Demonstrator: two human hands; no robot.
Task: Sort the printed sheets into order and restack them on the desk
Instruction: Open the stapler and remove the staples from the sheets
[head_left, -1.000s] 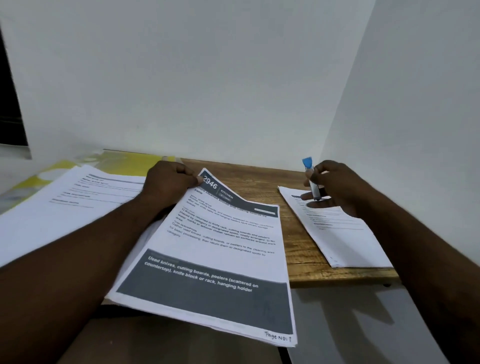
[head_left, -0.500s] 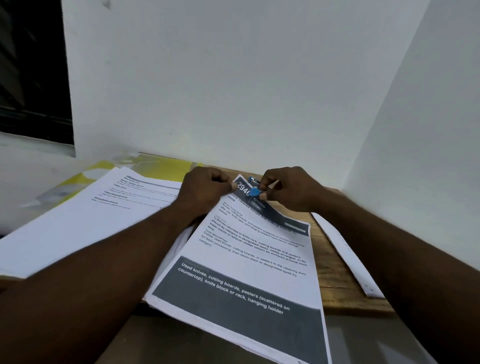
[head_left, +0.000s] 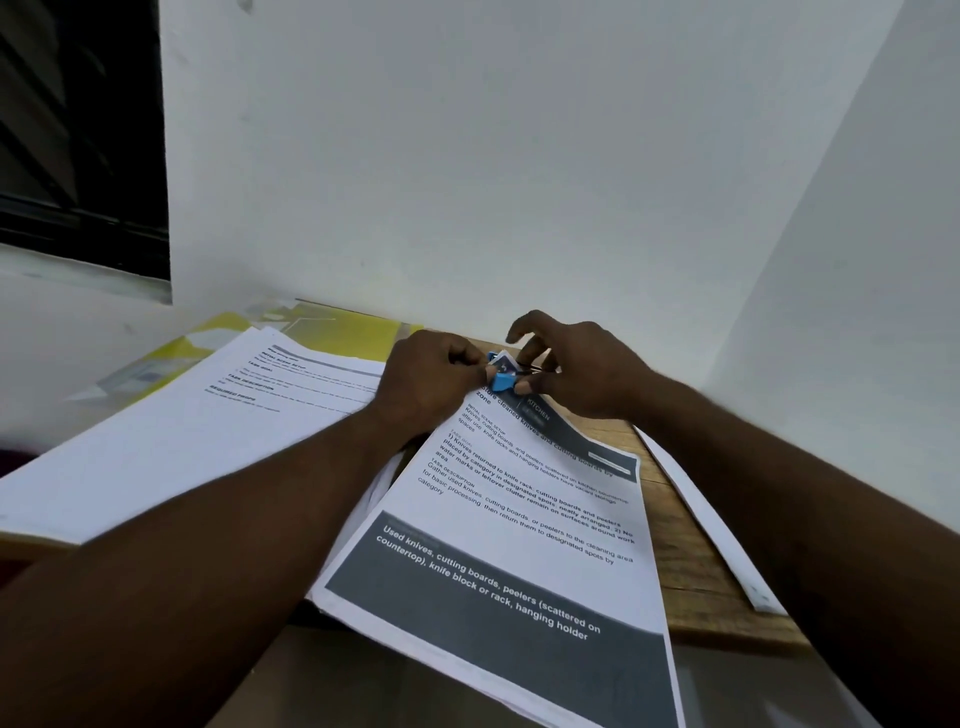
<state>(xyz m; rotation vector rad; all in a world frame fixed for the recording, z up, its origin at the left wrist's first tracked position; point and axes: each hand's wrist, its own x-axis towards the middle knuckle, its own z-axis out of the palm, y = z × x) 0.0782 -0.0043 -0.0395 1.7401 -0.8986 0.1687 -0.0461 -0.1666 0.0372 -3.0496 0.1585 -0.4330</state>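
A stack of printed sheets (head_left: 519, 525) with a dark header and a dark footer band lies slanted over the front edge of the wooden desk (head_left: 691, 566). My left hand (head_left: 431, 384) pinches the stack's far top corner. My right hand (head_left: 576, 374) pinches a small blue binder clip (head_left: 502, 383) at that same corner, index finger raised. A second pile of printed sheets (head_left: 192, 431) lies to the left. Another white sheet (head_left: 706, 525) lies on the right, partly hidden by my right forearm.
A yellow and white folder (head_left: 332, 327) lies under the left pile at the back. White walls close in behind and on the right. A dark window (head_left: 78, 130) is at the upper left. The desk's front edge runs under the slanted stack.
My right hand carried the blue clip from the right-hand sheet over to the stack's top corner, beside my left hand. The view has shifted right and closer.
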